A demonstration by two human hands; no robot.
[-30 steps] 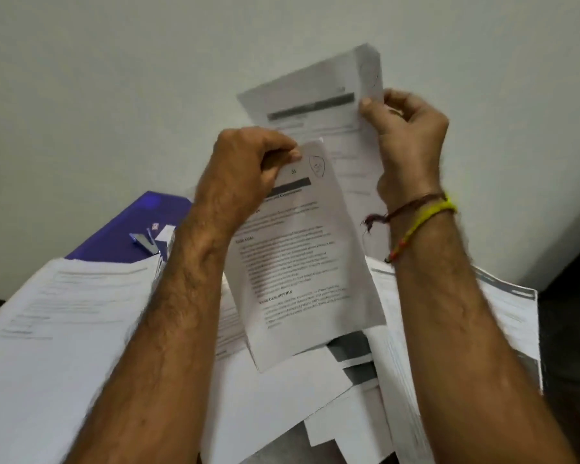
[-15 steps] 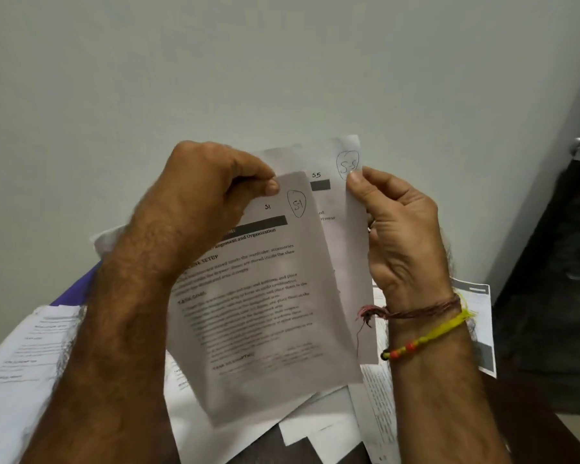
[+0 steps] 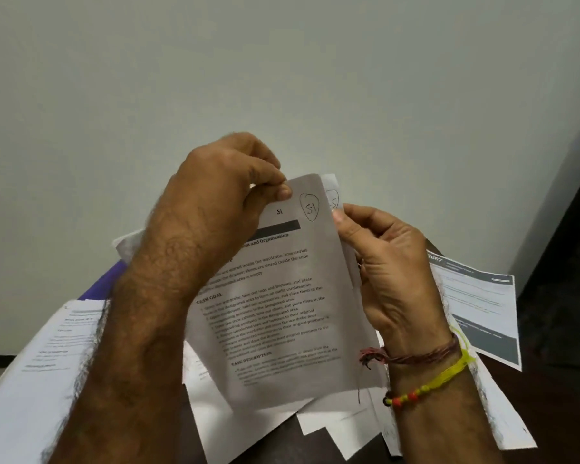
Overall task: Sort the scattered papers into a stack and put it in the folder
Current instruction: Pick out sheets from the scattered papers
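My left hand (image 3: 221, 199) pinches the top edge of a printed sheet marked "51" (image 3: 282, 313), held upright in front of me. Right behind it stands a second sheet (image 3: 334, 195) with a circled number, mostly hidden; my right hand (image 3: 389, 269) pinches its right edge. The two sheets nearly overlap. Below them, scattered papers (image 3: 34, 380) cover the dark table (image 3: 315, 443). A sliver of the purple folder (image 3: 106, 283) shows behind my left forearm.
A sheet with dark header bands (image 3: 479, 306) lies at the right over the table edge. More loose sheets (image 3: 503, 416) lie under my right forearm. A pale wall (image 3: 282, 78) fills the background, with a dark doorway (image 3: 570, 229) at the right.
Both hands came down and toward each other. The rear sheet, held high and apart a second ago, now sits almost fully behind the front sheet. The view tilted upward.
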